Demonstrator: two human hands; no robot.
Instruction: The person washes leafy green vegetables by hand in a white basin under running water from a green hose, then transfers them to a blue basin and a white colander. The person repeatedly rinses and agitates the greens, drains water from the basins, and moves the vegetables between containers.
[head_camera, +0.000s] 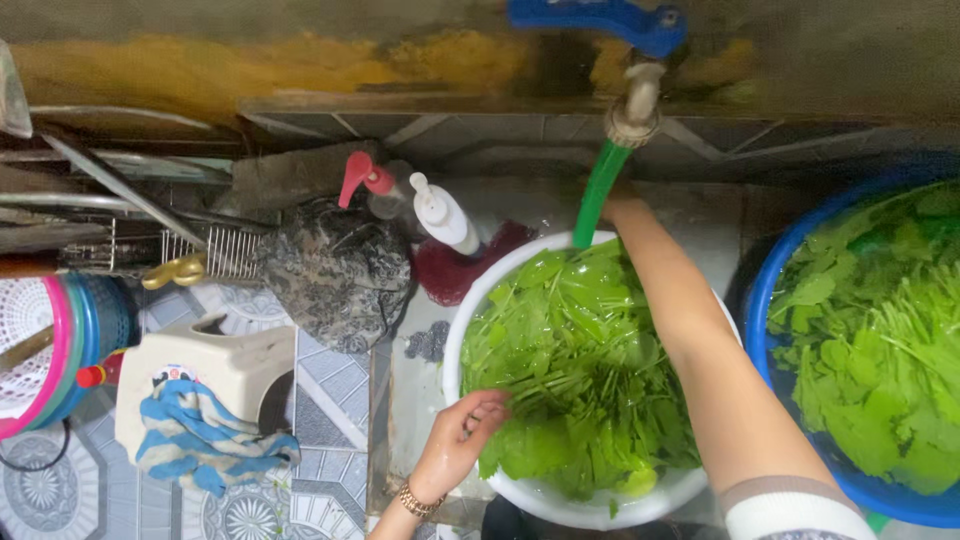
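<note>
A white basin (520, 487) brimful of wet leafy greens (575, 370) sits under a green hose (600, 195)

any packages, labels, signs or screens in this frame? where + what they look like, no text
No signs or screens.
Pump bottle: behind the white basin, white pump head, clear body, lying tilted.
Spray bottle: left of the pump bottle, red trigger, clear body.
Round sticker: on the white plastic stool, lower left, pale with dark and red marks.
Left hand rests on the basin rim.
</note>
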